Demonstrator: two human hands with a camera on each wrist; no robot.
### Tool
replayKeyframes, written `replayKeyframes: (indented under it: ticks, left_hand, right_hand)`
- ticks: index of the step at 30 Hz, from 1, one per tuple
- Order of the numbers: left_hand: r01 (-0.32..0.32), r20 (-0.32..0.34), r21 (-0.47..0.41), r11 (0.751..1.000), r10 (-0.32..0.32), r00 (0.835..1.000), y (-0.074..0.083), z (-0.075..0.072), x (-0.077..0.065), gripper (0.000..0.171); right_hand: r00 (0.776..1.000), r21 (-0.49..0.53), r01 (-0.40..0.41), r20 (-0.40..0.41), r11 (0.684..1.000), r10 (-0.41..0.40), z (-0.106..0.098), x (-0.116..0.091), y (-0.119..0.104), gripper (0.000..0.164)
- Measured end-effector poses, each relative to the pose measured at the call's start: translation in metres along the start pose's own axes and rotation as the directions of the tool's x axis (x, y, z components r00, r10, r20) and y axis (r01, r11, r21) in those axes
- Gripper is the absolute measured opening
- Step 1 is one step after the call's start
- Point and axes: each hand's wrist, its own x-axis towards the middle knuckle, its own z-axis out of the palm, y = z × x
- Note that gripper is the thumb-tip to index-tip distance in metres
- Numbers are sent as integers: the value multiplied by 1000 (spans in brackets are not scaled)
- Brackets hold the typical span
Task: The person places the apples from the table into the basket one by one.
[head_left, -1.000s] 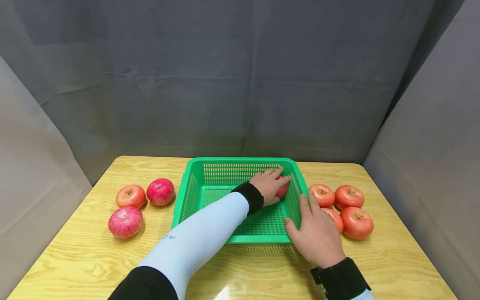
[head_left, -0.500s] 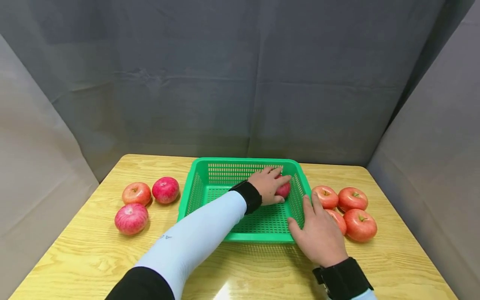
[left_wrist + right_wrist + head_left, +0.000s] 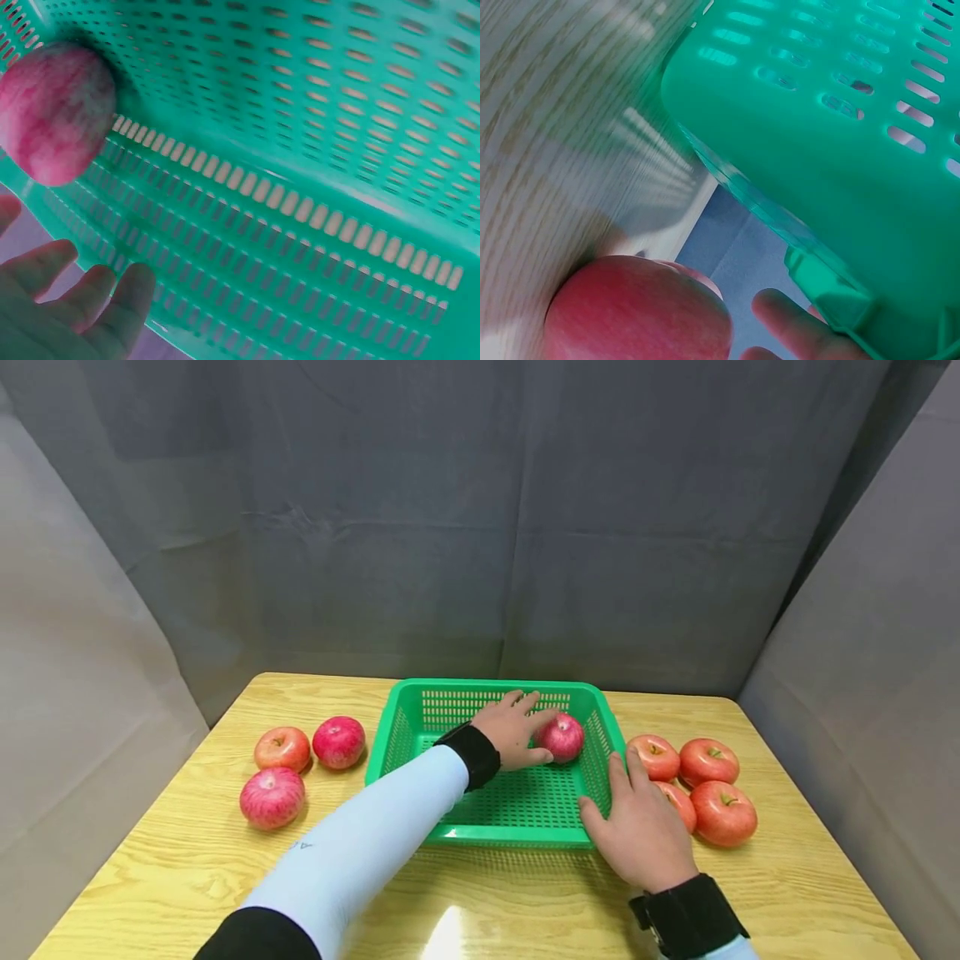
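A round magenta fruit [image 3: 561, 738] with pale streaks lies inside the green basket [image 3: 487, 835], near its right wall. My left hand [image 3: 510, 731] is over the basket just left of that fruit, fingers spread and nothing in its grasp. The left wrist view has the fruit [image 3: 56, 112] at upper left, with a gap between it and the fingertips [image 3: 135, 289]. At the basket's front right corner is my right hand [image 3: 641, 827], its fingers extended along the rim. In the right wrist view a finger [image 3: 799, 322] reaches the basket's edge, beside a red apple [image 3: 641, 311].
Right of the basket is a group of red apples [image 3: 723, 813], partly behind my right hand. Two more magenta fruits [image 3: 272, 797] and one red apple [image 3: 282, 748] are at the left of the wooden table [image 3: 172, 877]. Grey cloth [image 3: 390, 527] stands behind and at the sides.
My left hand has let go of the magenta fruit and drawn back to the left, so more of the fruit shows. My right hand stays at the basket's corner.
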Motion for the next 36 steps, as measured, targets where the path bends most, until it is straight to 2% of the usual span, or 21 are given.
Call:
replayKeyframes:
  ticks: [6,14,24,30,36]
  left_hand:
    - [30,13,3,1000,-30,999,-20,1,-12,76]
    - [72,19,-2,997,-72,997,-36,-14,-27,74]
    - [108,25,-24,994,-107,994,-56,-24,-41,74]
    - [136,15,-83,987,-135,991,-68,-36,-49,72]
    - [129,-14,-111,985,-131,991,-76,-50,-57,72]
  right_hand:
    - [1000,-3,-6,15,1000,6,2,4,1,84]
    - [1000,-2,-7,20,1000,7,0,8,5,84]
    - [999,10,-15,42,1000,15,1,10,9,86]
    - [999,6,-24,49,1000,24,2,11,12,87]
    - [998,6,-23,52,1000,23,2,12,12,87]
